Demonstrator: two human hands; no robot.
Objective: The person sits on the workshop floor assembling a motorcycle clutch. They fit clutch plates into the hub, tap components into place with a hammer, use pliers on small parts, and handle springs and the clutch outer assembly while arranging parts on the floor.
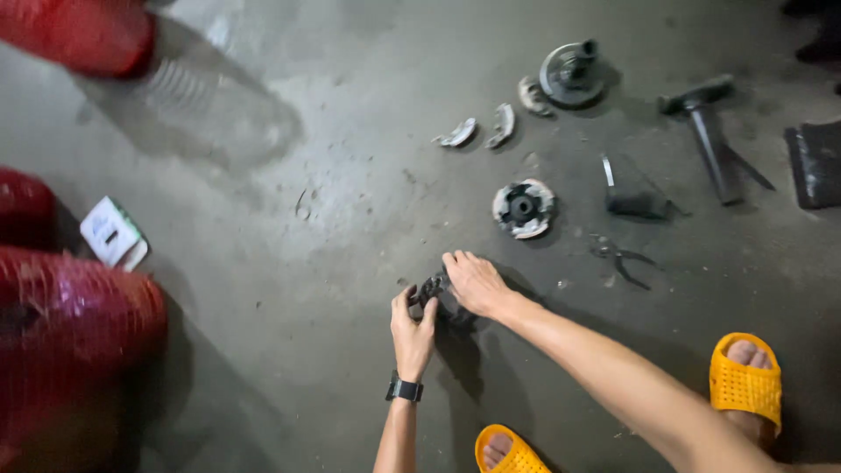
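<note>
My left hand (412, 331), with a dark watch on the wrist, and my right hand (474, 282) are both closed on a small dark metal part (433, 289) held just above the grey concrete floor. The part sits between the two hands and is mostly hidden by my fingers. Beyond the hands lies a round metal disc with pale pads (523, 208).
Curved shoe pieces (480, 130), a round hub (571, 74), a hammer (710, 131), pliers (624, 258) and another dark tool (635, 201) lie on the floor ahead. Red objects (61, 333) and a white box (112, 232) are at the left. My feet wear yellow slippers (745, 381).
</note>
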